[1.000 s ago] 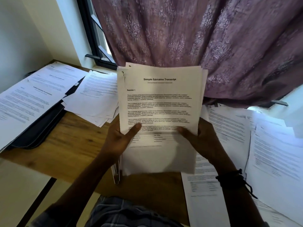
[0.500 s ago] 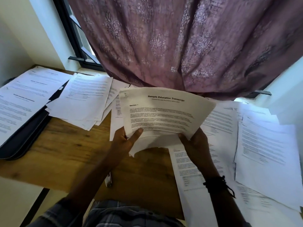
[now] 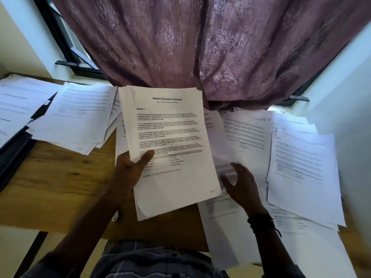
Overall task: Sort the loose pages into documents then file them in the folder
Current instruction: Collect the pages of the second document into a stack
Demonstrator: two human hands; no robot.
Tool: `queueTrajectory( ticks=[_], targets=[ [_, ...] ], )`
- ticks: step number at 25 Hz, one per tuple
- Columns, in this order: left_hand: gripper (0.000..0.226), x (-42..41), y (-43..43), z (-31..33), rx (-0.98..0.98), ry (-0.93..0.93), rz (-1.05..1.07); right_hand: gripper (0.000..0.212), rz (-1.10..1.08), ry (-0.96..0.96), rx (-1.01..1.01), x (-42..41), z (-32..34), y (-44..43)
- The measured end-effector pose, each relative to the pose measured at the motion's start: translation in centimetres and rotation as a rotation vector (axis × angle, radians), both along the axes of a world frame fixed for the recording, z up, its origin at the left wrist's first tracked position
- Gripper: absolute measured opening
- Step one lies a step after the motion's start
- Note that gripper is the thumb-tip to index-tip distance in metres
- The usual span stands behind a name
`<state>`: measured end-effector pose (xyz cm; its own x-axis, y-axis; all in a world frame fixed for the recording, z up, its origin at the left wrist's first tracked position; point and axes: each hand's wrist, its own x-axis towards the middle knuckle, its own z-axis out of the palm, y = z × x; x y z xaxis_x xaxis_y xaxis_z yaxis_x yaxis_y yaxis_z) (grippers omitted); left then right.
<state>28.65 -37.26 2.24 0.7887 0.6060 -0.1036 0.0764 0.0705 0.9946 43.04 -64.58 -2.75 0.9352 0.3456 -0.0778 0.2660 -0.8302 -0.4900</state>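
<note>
My left hand (image 3: pixel 129 171) holds a stack of pages (image 3: pixel 170 145) headed "Sample Education Transcript", thumb pressed on its lower left part. The stack hangs over the middle of the wooden table (image 3: pixel 60 181). My right hand (image 3: pixel 240 185) is off the stack, fingers spread and blurred, just above loose pages (image 3: pixel 247 135) to the right. More loose pages (image 3: pixel 303 163) lie further right. A pile of pages (image 3: pixel 80 117) sits at the left. A dark folder (image 3: pixel 14 149) lies at the far left under more sheets (image 3: pixel 18 103).
A purple patterned curtain (image 3: pixel 200 47) hangs over the back of the table. A dark window frame (image 3: pixel 66 51) is at the back left. A small metal object (image 3: pixel 116 215) lies by my left wrist near the table's front edge.
The transcript stack came down from upright in front of me to a flatter hold over the table. My right hand let go of it and moved right over the loose pages.
</note>
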Motion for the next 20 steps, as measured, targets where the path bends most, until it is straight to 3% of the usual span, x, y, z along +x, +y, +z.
queueTrajectory(
  ticks=[4,8,12,17,20],
  targets=[
    [0.035,-0.6,-1.3,-0.3,-0.027,0.007,0.010,0.062,0.147,-0.050,-0.126,-0.3,-1.1,-0.4],
    [0.035,-0.8,-2.7,0.3,-0.049,0.004,0.030,0.069,-0.178,-0.062,0.049,5.7,0.4,-0.3],
    [0.026,-1.1,-4.2,1.3,-0.052,0.003,0.058,0.082,-0.424,0.083,-0.008,12.3,1.9,-1.6],
    [0.029,-2.0,-5.0,1.2,-0.049,0.022,0.101,0.118,-0.440,0.292,-0.086,15.4,1.9,-2.2],
    [0.036,-2.5,-5.1,1.0,-0.074,0.034,0.123,0.120,-0.448,0.310,0.011,16.1,1.6,-2.4]
  ],
)
